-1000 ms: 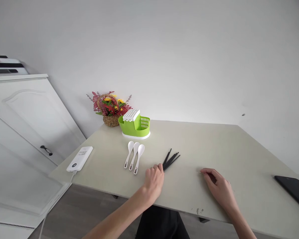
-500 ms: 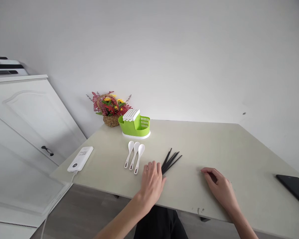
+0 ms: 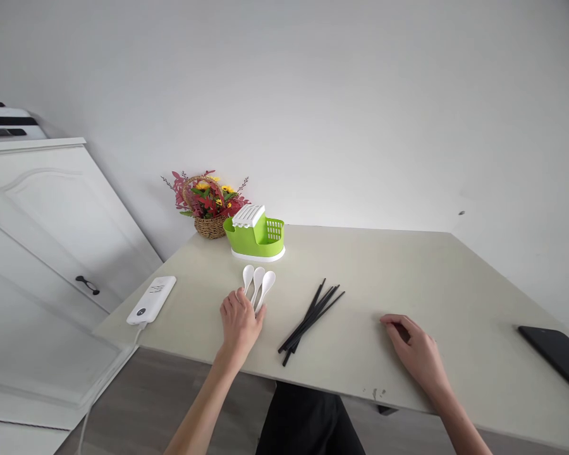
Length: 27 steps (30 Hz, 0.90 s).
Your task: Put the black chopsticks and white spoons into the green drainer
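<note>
Three white spoons (image 3: 258,275) lie side by side, bowls pointing away from me. My left hand (image 3: 239,319) is closed around their handles and hides the lower ends. To the right of it, several black chopsticks (image 3: 308,319) rest in a loose, crossed bundle on the table. My right hand (image 3: 415,351) lies on the tabletop farther right, fingers curled and tips together, with nothing visible in them. Behind the spoons stands a green utensil holder (image 3: 251,243) with a white slotted top and white base.
A wicker basket of flowers (image 3: 211,227) stands at the back left beside the holder. A white power bank (image 3: 152,300) with a cable lies at the table's left edge. A black phone (image 3: 557,357) is at the far right. White cabinets (image 3: 61,208) stand on the left.
My left hand has moved left from the chopsticks to the spoons and closed on their handles. The whole chopstick bundle now shows. My right hand has stayed in place.
</note>
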{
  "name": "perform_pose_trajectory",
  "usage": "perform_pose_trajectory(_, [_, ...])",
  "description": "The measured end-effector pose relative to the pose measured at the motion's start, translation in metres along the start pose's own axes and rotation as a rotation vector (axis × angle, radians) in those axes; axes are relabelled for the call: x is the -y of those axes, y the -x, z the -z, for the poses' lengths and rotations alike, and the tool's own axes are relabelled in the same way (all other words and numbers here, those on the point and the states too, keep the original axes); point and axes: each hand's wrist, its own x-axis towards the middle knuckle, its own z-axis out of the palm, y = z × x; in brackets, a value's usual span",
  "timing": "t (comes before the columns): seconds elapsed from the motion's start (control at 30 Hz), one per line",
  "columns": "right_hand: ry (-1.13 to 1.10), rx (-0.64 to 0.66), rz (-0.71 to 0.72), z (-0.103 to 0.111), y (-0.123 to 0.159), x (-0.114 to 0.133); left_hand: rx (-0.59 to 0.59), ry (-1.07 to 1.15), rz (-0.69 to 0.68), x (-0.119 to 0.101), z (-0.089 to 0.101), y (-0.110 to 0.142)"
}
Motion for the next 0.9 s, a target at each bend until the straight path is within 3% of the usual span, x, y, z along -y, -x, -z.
perform_pose_trajectory(0.33, [-0.007, 0.031, -0.027, -0.001, 0.0, -0.003, -0.11, -0.068, -0.045, 0.009, -0.023, -0.012])
perform_pose_trajectory(0.57, [0.012, 0.022, -0.021, -0.002, -0.001, -0.005, -0.123, -0.08, -0.056, 0.009, -0.028, -0.016])
perform_pose_trajectory(0.9, [0.02, 0.021, -0.027, -0.002, 0.0, -0.007, -0.033, -0.084, -0.092, 0.005, -0.023, -0.017])
